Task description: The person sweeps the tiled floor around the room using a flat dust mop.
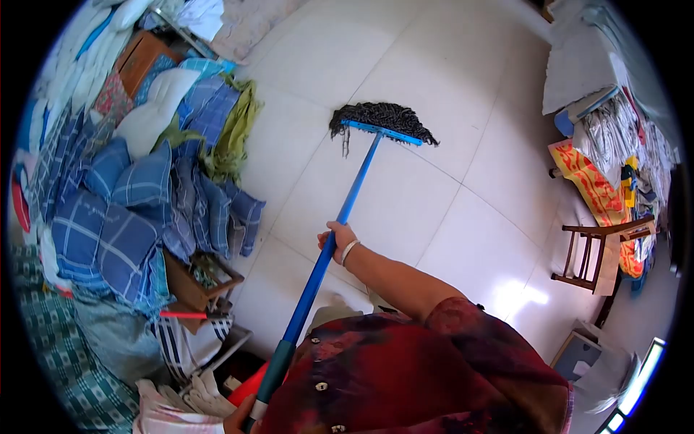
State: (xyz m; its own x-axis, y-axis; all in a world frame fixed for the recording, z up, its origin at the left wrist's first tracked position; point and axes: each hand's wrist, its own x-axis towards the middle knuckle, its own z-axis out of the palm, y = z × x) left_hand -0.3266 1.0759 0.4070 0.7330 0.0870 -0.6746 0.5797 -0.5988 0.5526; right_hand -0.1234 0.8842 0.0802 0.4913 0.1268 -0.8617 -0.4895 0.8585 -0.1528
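A mop with a long blue handle (311, 289) runs from the bottom of the view up to its dark, stringy head (383, 121), which lies on the tiled floor (405, 210). My right hand (337, 242), with a bracelet at the wrist, is wrapped round the middle of the handle. Low in the view, my left hand (238, 418) holds the handle near its dark green grip; only part of this hand shows.
Blue checked cushions (126, 231) and cloths are piled along the left, with a green cloth (235, 130) at their edge. On the right stand a wooden stool (596, 253) and stacked papers (603, 137). A small dark box (577, 354) sits at lower right.
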